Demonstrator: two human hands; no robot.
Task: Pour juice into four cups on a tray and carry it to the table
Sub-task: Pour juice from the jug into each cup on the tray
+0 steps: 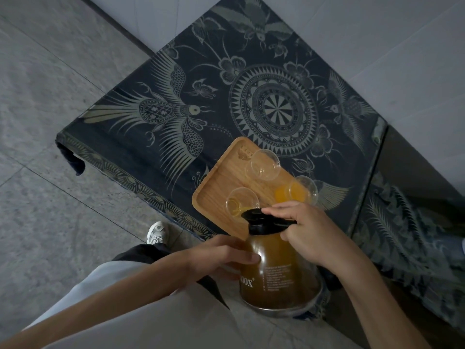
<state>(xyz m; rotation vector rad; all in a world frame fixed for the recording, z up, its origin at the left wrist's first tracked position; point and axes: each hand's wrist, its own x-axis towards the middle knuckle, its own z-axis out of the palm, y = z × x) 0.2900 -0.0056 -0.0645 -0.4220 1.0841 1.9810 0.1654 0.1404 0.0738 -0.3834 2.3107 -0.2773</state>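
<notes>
Patterned dark tablecloth [176,102] on table, wooden tray [216,190] on it

You're looking down at grey stone floor tiles [50,102], dim light, and a low table under a dark bird-patterned cloth [156,114] against a pale wall [364,34].

A single head-worn camera looks steeply down and forward from above the person's chest. It sits close over both forearms and the counter [176,102], tilted so the counter edge runs diagonally, with floor [50,122] at left.
</notes>
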